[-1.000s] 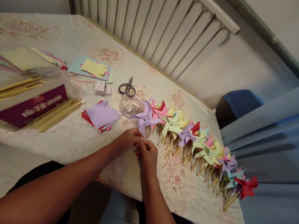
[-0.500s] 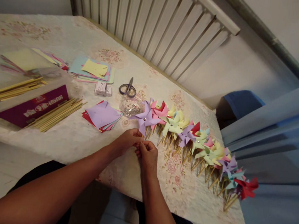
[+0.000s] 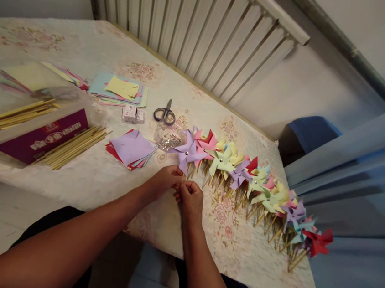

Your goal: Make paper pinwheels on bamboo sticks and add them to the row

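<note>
My left hand [image 3: 164, 181] and my right hand [image 3: 191, 196] meet over the floral tablecloth [image 3: 233, 249], fingertips pinched together at the lower end of a purple paper pinwheel [image 3: 187, 151]. The stick of that pinwheel is hidden under my fingers. To the right, a long row of finished pinwheels [image 3: 260, 187] on wooden sticks runs to a red one [image 3: 318, 239] near the table's edge.
A pile of cut paper squares [image 3: 130, 147], a clear dish of pins [image 3: 168, 138], scissors [image 3: 164, 112], a small white box [image 3: 133, 114], bundles of wooden sticks [image 3: 71, 146], a maroon box [image 3: 44, 135] and paper stacks [image 3: 119, 89] lie left. A radiator [image 3: 198, 25] stands behind.
</note>
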Action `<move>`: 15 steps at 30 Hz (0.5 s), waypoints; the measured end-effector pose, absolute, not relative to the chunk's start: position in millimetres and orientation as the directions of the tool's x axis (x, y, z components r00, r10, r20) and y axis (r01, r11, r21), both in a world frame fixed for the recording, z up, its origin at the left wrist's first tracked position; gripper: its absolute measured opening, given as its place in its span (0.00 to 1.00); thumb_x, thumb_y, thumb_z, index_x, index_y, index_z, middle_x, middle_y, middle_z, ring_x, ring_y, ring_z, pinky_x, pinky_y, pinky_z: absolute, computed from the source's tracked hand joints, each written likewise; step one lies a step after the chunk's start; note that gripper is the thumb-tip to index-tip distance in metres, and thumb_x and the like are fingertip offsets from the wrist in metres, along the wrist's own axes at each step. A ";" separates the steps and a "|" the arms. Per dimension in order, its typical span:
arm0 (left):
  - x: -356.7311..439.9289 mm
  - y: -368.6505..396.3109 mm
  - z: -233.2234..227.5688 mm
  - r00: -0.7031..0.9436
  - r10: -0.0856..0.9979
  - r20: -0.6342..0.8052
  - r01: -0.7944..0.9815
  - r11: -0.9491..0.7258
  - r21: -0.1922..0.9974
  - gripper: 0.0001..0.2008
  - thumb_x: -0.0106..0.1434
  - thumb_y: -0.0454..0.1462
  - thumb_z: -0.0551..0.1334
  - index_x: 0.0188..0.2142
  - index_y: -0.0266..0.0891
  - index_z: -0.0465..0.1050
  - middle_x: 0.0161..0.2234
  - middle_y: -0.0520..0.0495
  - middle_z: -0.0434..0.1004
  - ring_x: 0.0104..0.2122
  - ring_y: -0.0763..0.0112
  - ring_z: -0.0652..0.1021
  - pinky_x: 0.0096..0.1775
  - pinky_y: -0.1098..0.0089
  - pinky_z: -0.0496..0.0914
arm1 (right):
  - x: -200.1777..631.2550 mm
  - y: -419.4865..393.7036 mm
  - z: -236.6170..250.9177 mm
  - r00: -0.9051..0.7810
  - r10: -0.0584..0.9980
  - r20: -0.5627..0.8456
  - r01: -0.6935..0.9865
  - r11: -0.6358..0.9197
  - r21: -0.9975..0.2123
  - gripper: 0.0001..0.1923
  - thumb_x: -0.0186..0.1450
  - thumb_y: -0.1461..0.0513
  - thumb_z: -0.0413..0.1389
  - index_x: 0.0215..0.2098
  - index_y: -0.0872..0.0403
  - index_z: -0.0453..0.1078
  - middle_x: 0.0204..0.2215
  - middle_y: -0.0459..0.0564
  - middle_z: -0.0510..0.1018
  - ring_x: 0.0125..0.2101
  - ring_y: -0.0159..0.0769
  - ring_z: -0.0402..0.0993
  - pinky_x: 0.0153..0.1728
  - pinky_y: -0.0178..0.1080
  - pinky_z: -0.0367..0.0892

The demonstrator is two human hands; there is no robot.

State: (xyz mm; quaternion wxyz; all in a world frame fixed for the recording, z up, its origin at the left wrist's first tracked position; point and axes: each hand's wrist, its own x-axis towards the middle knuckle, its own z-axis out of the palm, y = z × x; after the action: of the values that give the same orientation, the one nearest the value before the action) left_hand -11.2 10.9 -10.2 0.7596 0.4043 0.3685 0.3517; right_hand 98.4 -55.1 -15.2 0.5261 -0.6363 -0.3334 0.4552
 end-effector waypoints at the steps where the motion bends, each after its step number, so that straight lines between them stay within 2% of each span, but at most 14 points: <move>1: -11.4 10.9 -9.9 0.481 0.833 -0.273 -0.231 0.421 0.877 0.11 0.47 0.37 0.68 0.27 0.37 0.68 0.23 0.56 0.69 0.21 0.78 0.69 0.28 0.72 0.63 | 98.5 -55.1 -15.3 0.364 0.903 -0.227 -0.054 -0.223 -0.973 0.10 0.55 0.56 0.61 0.26 0.54 0.71 0.17 0.43 0.76 0.16 0.26 0.66 0.19 0.30 0.58; 15: -12.1 12.1 -10.8 0.487 0.832 -0.267 -0.232 0.418 0.878 0.12 0.47 0.39 0.68 0.28 0.37 0.68 0.23 0.56 0.70 0.22 0.78 0.69 0.29 0.72 0.64 | 97.6 -54.9 -14.1 0.356 0.903 -0.239 -0.047 -0.238 -0.970 0.12 0.55 0.54 0.63 0.26 0.54 0.71 0.16 0.42 0.75 0.16 0.27 0.65 0.19 0.29 0.58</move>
State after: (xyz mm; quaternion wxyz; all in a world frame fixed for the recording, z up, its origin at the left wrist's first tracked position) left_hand -12.1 12.1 -10.8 0.7586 0.4099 0.3655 0.3506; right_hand 97.6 -54.9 -14.1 0.5185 -0.6397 -0.3346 0.4583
